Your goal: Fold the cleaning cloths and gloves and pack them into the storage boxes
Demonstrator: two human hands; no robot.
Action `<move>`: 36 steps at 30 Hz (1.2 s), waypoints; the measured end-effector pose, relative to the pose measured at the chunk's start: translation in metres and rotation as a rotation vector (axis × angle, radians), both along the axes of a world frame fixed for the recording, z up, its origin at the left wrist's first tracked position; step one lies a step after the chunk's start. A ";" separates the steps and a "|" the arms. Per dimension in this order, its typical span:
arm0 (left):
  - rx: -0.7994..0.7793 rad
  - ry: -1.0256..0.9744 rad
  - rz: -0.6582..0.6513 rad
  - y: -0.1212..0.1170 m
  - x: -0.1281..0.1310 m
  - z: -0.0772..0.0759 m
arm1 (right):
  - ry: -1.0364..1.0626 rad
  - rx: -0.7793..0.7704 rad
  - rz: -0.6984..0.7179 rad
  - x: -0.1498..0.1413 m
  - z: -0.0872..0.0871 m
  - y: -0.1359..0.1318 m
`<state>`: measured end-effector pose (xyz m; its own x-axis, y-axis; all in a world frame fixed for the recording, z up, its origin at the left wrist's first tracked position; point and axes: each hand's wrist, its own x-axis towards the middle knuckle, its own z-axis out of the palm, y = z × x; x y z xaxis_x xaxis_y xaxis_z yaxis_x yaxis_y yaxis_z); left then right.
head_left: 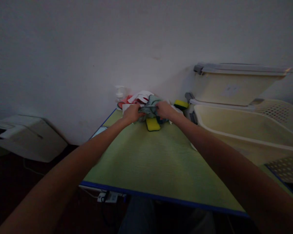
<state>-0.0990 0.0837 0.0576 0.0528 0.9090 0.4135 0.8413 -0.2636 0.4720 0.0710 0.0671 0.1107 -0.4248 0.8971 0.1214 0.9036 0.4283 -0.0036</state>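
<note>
- Head view: cloth point(152, 103) at twelve o'clock, left hand point(132, 113) and right hand point(164, 110) both pinched on it
- A tug might drag the sponge point(152, 124) just beside it; a snag in the pile could tip the bottle point(119, 92) at eleven
- Green table point(146, 159), blue-edged; bin point(254, 122) at two, pale wall point(136, 39) behind

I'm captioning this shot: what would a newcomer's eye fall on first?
Probably the left hand and right hand, close together near mid-picture, gripping a gray-green cloth over the far part of the green table. Just below the cloth, a yellow sponge stands out. The large cream plastic bin on the right draws the eye by sheer size.
</note>
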 end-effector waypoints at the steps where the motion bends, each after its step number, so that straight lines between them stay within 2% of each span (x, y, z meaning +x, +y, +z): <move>1: 0.020 0.003 0.023 0.003 -0.004 0.009 | 0.020 0.060 -0.036 0.000 0.004 -0.001; 4: 0.060 0.010 0.062 0.007 -0.015 0.032 | 0.070 0.207 -0.097 0.003 0.018 -0.004; 7: 0.069 0.022 0.037 0.005 -0.026 0.048 | 0.096 0.280 -0.134 0.011 0.031 -0.002; 11: 0.003 0.006 -0.076 -0.001 -0.039 0.064 | 0.146 0.339 -0.201 0.029 0.046 0.007; 15: -0.009 -0.129 -0.151 -0.003 -0.045 0.074 | 0.274 0.422 -0.208 0.046 0.053 0.014; 18: 0.093 -0.143 -0.090 -0.002 -0.043 0.080 | 0.333 0.460 -0.205 0.054 0.059 0.012; 23: 0.319 -0.048 0.061 -0.004 -0.039 0.092 | 0.387 0.541 -0.149 0.063 0.077 -0.001; 27: 0.370 0.085 0.068 -0.021 -0.040 0.112 | 0.414 0.583 -0.086 0.073 0.094 -0.016; 33: 0.438 0.294 0.112 -0.068 -0.040 0.150 | 0.459 0.679 -0.019 0.089 0.113 -0.047; 36: 0.492 0.269 0.112 -0.092 -0.040 0.160 | 0.543 0.713 0.021 0.095 0.119 -0.063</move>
